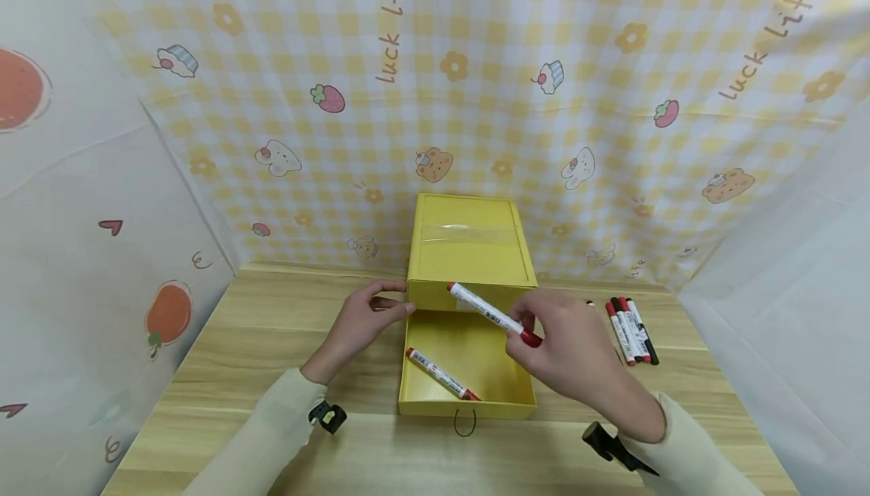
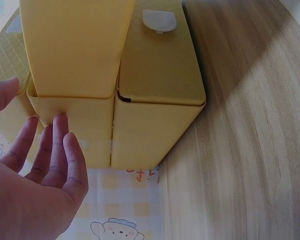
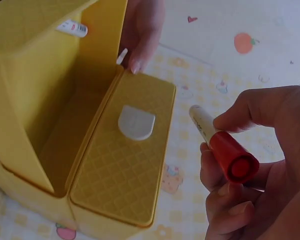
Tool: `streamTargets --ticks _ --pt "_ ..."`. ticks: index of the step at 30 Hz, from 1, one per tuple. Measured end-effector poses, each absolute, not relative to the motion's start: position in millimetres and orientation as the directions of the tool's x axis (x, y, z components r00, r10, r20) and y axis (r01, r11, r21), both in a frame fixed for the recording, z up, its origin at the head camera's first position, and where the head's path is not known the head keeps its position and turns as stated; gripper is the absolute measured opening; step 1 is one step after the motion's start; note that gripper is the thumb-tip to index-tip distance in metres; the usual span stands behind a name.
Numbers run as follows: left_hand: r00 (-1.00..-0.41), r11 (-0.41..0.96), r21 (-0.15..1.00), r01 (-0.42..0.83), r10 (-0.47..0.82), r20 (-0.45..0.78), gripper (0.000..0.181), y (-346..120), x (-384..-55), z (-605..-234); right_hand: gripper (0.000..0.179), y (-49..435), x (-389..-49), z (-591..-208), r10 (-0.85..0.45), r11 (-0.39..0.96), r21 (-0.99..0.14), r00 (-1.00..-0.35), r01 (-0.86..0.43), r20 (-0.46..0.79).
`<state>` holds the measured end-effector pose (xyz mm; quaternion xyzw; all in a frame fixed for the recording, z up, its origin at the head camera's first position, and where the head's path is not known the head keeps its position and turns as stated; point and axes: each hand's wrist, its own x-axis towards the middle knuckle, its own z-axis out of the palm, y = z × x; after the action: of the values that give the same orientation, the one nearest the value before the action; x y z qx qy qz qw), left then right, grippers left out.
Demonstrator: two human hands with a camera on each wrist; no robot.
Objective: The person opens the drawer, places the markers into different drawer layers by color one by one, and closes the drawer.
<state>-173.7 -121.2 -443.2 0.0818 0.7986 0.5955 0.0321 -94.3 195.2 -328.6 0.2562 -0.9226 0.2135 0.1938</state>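
A yellow two-drawer box [image 1: 469, 247] stands on the table with its lower drawer [image 1: 499, 410] pulled out. My left hand [image 1: 359, 322] rests its fingertips on the box's left side, near the front corner; in the left wrist view these fingers [image 2: 60, 135] are fairly straight. Between the thumb and fingers of my right hand [image 1: 567, 341], a white marker with a red cap [image 1: 491, 312] is pinched, tilted above the open drawer. A second red-and-white marker [image 1: 437, 371] lies in the drawer, along its left part. The right wrist view shows the held marker's red cap [image 3: 235, 157] end-on.
Several black and red markers [image 1: 632, 334] lie side by side on the table to the right, partly behind my right hand. A dark loop pull [image 1: 465, 432] hangs on the drawer's front. The patterned cloth [image 1: 326, 179] hangs behind the box.
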Motion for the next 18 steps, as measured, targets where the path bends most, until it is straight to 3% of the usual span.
streamTargets --ticks 7,18 --pt "-0.984 0.277 0.956 0.097 0.17 0.051 0.047 -121.3 -174.3 -443.2 0.01 180.4 -96.8 -329.9 -0.464 0.784 -0.205 -0.772 -0.586 0.435" --pt "-0.984 0.274 0.957 0.099 0.17 0.054 0.046 -122.2 -174.9 -444.9 0.005 163.7 -117.0 -343.0 -0.577 0.749 -0.162 -0.753 -0.642 0.317"
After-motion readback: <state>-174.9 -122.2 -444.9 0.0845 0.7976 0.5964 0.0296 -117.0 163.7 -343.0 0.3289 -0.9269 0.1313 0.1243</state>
